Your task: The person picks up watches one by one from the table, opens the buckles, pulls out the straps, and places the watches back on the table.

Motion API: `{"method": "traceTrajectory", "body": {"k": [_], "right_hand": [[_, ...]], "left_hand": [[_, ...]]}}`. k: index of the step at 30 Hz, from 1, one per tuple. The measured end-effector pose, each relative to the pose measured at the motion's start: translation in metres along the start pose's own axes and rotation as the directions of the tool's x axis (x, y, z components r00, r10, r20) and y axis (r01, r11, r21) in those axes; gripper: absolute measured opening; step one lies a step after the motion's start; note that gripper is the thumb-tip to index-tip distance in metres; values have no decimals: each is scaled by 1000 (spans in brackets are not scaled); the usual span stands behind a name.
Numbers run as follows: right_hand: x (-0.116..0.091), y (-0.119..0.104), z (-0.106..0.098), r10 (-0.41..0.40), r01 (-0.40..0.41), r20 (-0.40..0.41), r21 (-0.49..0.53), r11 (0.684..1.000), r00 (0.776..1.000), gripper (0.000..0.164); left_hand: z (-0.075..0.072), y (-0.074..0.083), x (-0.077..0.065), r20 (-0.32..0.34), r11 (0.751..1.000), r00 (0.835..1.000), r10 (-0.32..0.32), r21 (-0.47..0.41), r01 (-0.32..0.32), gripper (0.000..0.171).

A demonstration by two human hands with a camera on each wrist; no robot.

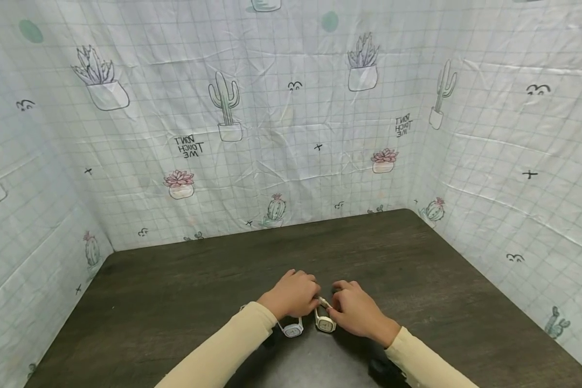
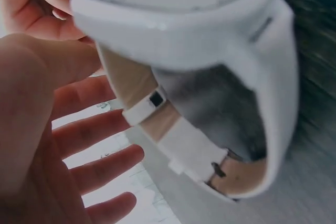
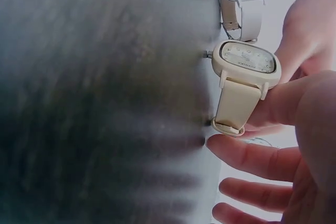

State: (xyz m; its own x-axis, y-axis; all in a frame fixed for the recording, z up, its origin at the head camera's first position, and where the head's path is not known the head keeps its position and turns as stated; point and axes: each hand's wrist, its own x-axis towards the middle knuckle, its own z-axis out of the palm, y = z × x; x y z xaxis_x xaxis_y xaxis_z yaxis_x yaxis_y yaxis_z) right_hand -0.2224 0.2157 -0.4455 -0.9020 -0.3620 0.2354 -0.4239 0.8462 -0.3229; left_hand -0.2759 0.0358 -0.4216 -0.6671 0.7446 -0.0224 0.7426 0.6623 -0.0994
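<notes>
A cream watch stands on its side on the table, its closed strap looping away behind the dial. My left hand reaches over the white watch and pinches the far part of the cream strap. From the other side my right hand holds that strap, thumb against it and forefinger close to the buckle. In the right wrist view the cream watch faces the camera with its crown toward the table. Large in the left wrist view, the white watch hides my left thumb tip and part of the forefinger.
A dark wood-grain table spreads under both hands, with a lighter grey patch at its near side. White cloth walls printed with cacti rise behind and at both sides. A dark object lies under the right forearm.
</notes>
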Motion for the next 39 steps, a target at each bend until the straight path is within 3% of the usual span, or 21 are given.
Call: {"method": "traceTrajectory", "body": {"k": [9,16,29,35,39], "right_hand": [[0,-1,2,6,-7,-30,-24,1000,1000,33],[-1,-1,3,0,0,-18,-10,1000,1000,32],[1,-5,4,-45,44,-45,-22,999,998,31],[1,-6,0,-40,38,-76,-26,999,996,28],[1,-6,-8,-24,21,-109,-29,999,994,22]], "left_hand": [[4,-1,18,-3,999,1000,-29,-26,29,13],[0,3,17,10,999,1000,-25,46,25,16],[4,6,15,12,999,1000,-22,37,21,19],[-3,4,12,-40,999,999,2,51,0,20],[-11,2,9,-111,998,993,35,63,-28,17]]}}
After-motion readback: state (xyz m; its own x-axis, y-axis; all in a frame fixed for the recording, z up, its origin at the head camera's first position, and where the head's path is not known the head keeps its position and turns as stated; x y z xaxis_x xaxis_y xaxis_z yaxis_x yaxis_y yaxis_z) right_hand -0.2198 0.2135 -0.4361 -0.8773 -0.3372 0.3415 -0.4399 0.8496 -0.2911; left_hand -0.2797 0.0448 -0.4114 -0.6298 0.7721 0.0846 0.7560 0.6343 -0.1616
